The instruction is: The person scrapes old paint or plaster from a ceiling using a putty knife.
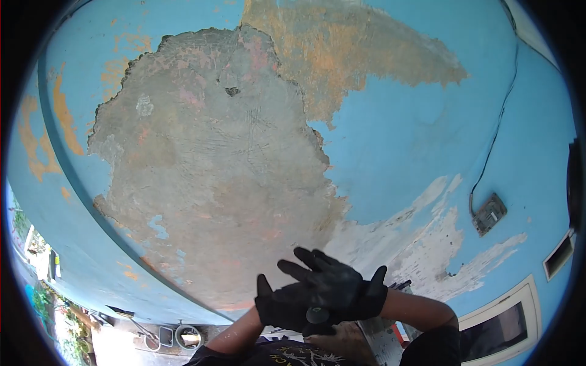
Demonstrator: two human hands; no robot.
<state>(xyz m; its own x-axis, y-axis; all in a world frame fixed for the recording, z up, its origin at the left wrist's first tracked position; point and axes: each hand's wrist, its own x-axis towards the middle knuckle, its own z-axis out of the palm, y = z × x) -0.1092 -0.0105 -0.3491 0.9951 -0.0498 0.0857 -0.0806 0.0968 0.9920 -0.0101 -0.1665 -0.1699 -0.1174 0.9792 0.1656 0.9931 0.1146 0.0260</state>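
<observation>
Both of my hands wear black gloves and come together low in the middle of the head view, in front of the wall. My right hand point(342, 287) is open, its fingers stretched toward the upper left, and overlaps my left hand point(282, 307). The left thumb stands straight up, while its other fingers are partly hidden where the gloves cross. A round grey-green spot point(317, 315) shows at the lower middle of the gloves. Behind them rises the wall's large bare grey plaster patch point(201, 152), ragged-edged and scratched, with a small hole near its top.
Blue paint point(403, 140) surrounds the patch, with scraped whitish streaks point(427, 244) at right. A cable point(499, 122) runs down to an electrical box point(490, 215). At lower right is a framed window point(494, 332). Buckets point(188, 336) and a long-handled tool point(120, 312) are at lower left.
</observation>
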